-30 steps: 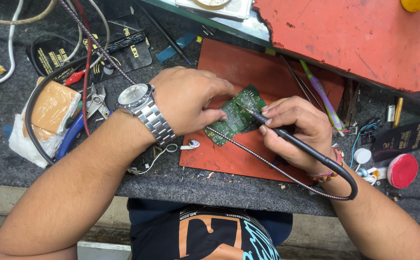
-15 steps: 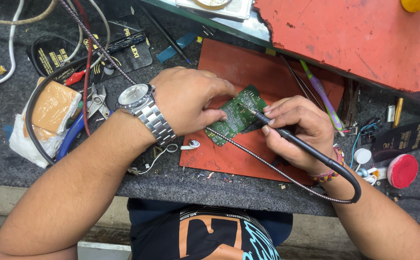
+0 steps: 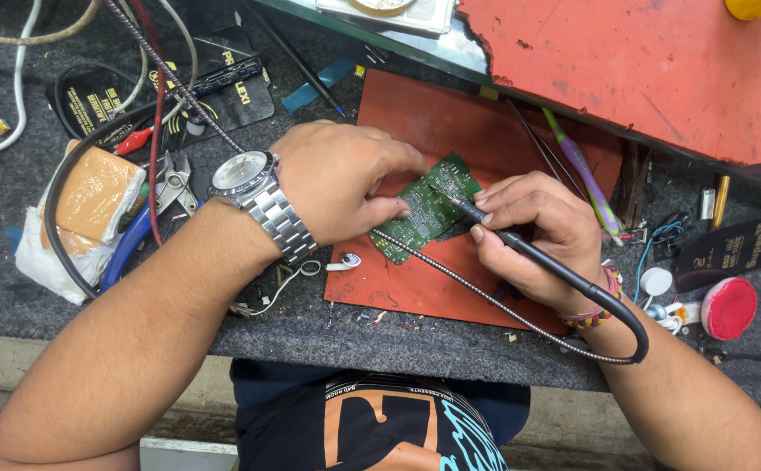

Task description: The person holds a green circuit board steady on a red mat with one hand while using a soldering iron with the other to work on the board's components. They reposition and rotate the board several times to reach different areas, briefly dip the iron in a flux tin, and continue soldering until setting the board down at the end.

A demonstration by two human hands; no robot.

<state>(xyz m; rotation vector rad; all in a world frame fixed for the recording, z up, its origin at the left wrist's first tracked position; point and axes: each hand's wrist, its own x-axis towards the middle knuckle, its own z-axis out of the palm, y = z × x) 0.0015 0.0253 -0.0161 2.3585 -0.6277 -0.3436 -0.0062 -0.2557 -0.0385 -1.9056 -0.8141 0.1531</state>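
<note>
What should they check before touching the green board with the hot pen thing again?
1. Left hand pins the green circuit board down: ok.
2. Right hand grips the soldering iron like a pen: ok.
3. Iron tip rests on the board: ok.
4. Board lies on the red mat: ok.
5. Left fingertips sit clear of the tip: not ok, they look close.
6. Braided cable crossing the mat snags nothing: cannot tell.
</note>
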